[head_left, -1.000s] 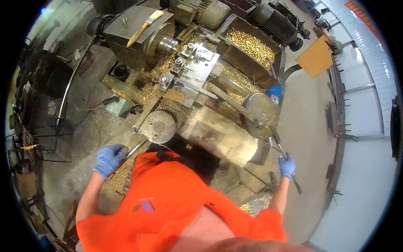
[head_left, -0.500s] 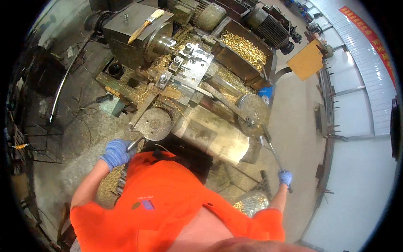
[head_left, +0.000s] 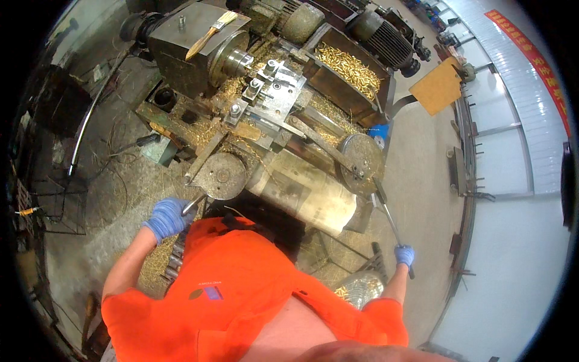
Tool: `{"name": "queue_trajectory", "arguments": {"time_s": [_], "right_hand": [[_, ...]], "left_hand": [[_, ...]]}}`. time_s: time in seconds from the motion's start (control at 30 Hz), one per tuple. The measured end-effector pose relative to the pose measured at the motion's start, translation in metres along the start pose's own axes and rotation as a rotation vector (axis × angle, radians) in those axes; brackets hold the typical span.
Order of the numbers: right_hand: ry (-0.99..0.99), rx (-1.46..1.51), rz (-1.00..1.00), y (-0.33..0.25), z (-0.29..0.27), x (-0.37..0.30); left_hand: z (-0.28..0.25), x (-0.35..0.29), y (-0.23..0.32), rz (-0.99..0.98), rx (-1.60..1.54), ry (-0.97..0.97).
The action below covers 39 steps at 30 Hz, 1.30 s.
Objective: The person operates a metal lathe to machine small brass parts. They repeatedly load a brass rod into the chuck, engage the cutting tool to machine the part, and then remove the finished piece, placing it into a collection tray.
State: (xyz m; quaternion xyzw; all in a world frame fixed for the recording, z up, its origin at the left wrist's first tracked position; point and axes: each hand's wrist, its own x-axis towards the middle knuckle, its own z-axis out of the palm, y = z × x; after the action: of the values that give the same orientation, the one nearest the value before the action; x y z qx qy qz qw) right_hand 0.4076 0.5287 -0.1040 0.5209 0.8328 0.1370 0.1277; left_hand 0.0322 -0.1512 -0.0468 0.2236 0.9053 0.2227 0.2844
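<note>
My left hand, in a blue knitted glove, is closed round a short metal handle on the near left disc of a small lathe. In the same kind of glove, my right hand grips a long metal lever that runs down from the right disc. Flat bars link both discs to the tool slide, which has bolted tool blocks. Left of the slide, the chuck sticks out of the headstock. Brass-coloured shavings lie all around the slide.
A paintbrush rests on the headstock. Behind the slide, a metal bin holds many small brass-coloured parts. A yellow-brown board stands out at the right. Below, by my right arm, is a container with more brass parts.
My right hand and the lever's end have shifted slightly left. My left hand stays almost in place on its handle.
</note>
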Motion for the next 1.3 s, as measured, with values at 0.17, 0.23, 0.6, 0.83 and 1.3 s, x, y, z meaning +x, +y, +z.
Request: {"name": "queue_trajectory", "arguments": {"time_s": [0.17,0.23,0.6,0.83,1.3], "right_hand": [[-0.063,-0.019,-0.009,-0.006,-0.008,-0.007],[-0.053,-0.036,0.016,-0.009,-0.009,-0.012],[-0.084,-0.018,0.046,-0.005,0.003,-0.015],[-0.041,-0.100,-0.064,0.009,0.026,-0.015],[-0.055,-0.122,-0.001,0.006,0.024,-0.042]], "left_hand": [[0.002,0.001,-0.002,-0.009,0.029,0.007],[0.002,0.002,-0.001,-0.013,0.028,0.004],[0.006,0.003,-0.006,0.019,0.023,-0.009],[0.002,0.004,-0.001,0.021,0.026,-0.029],[0.002,0.008,-0.005,0.042,-0.003,-0.044]]}}
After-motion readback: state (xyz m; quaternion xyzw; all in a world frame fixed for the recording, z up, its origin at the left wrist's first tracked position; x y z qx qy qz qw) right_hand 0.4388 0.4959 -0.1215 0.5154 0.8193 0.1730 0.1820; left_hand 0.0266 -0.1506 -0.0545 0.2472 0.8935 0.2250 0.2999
